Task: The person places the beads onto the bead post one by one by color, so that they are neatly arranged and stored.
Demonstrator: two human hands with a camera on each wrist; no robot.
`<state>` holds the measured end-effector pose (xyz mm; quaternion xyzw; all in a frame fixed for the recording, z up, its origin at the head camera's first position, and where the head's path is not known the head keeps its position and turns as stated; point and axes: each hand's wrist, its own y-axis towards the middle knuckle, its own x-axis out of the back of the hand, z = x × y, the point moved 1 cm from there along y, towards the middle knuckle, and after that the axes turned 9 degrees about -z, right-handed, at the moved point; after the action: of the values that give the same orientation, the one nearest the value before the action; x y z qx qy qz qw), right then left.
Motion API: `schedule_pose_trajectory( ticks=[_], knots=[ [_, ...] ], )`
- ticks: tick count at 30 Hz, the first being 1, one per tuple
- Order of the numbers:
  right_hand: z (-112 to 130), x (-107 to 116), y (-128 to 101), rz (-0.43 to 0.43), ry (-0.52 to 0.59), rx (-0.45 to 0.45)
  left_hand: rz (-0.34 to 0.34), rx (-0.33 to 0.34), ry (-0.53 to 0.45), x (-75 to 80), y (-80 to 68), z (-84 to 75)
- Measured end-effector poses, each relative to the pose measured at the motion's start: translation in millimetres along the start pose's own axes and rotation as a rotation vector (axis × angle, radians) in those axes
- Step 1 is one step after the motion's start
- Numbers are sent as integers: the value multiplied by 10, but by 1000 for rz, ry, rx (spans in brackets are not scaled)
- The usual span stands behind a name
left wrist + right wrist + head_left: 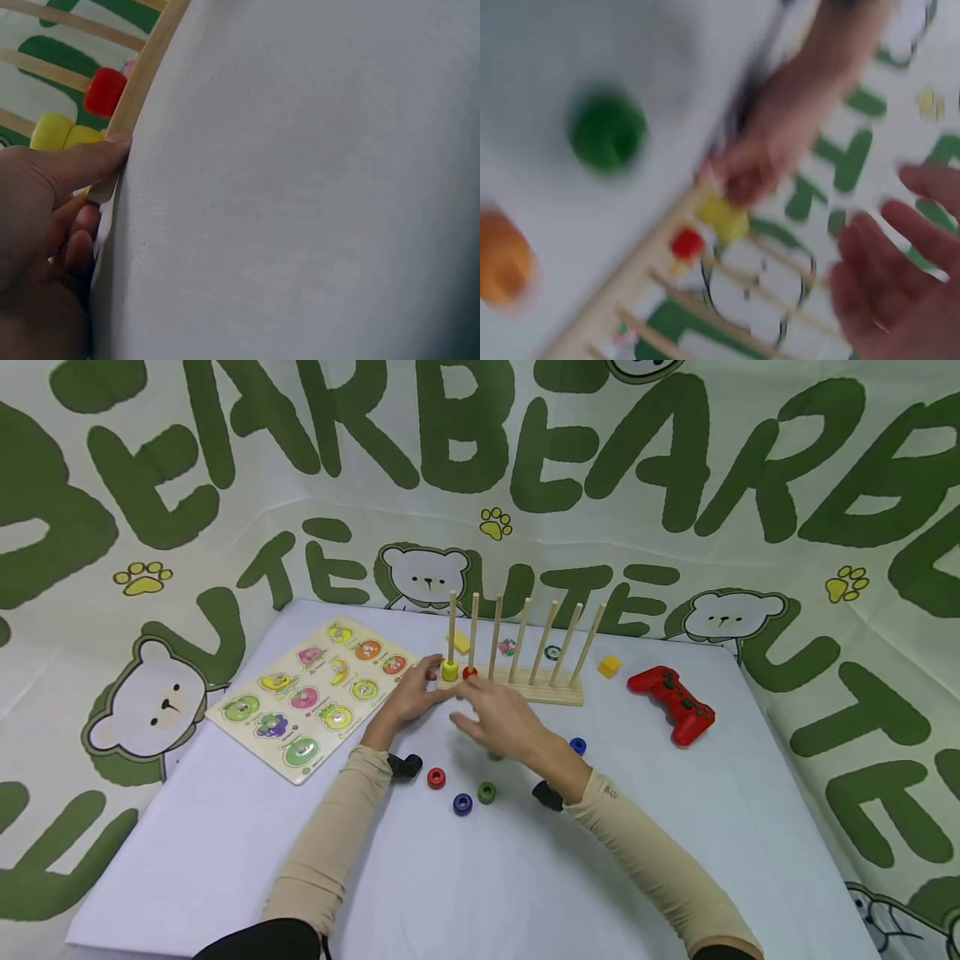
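Wooden peg rack (525,692), 7 upright dowels on a flat base, standing at the far middle of the desk (225,860), which is covered in a pale cloth. Dowel 1 from the left carries a yellow ring (449,670) at its foot; dowel 2 carries a red ring (469,673), also seated low. The other 5 dowels stand bare.

Left hand (411,695): steadies the rack's left end, thumb pressed against the base edge and fingers curled round its corner, as the left wrist view shows.

Right hand (501,717): hovers just in front of the rack, fingers spread and relaxed, grip empty. The right wrist view is blurred but shows an open palm.

Loose rings on the desk near the forearms: red (436,777), purple (462,803), green (487,792), blue (577,745). An orange one (502,259) shows only in the right wrist view.

Step in hand, as judged: 2 rings are stacked and the right hand is between rings. The next move calls for pinching 1 loose ring and centring its hole over a free dowel tip while the left hand keeps the base from sliding.
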<state>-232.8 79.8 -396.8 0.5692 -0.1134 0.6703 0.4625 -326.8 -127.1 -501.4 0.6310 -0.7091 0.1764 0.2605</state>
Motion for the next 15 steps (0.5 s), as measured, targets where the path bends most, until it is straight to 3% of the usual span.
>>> schedule_pose_trajectory(
  ticks=[3,5,7,15],
  knots=[
    [96,-230,-235,216,-35,21,0,7,7,-19,-8,-15],
    [140,-358,-338,297,-59,27,0,15,11,-23,-9,-17],
    [170,-455,-396,330,-75,27,-2,22,19,-20,-11,-18],
    [236,-605,-426,327,-38,19,-4,8,12,-7,-9,-32]
  ],
)
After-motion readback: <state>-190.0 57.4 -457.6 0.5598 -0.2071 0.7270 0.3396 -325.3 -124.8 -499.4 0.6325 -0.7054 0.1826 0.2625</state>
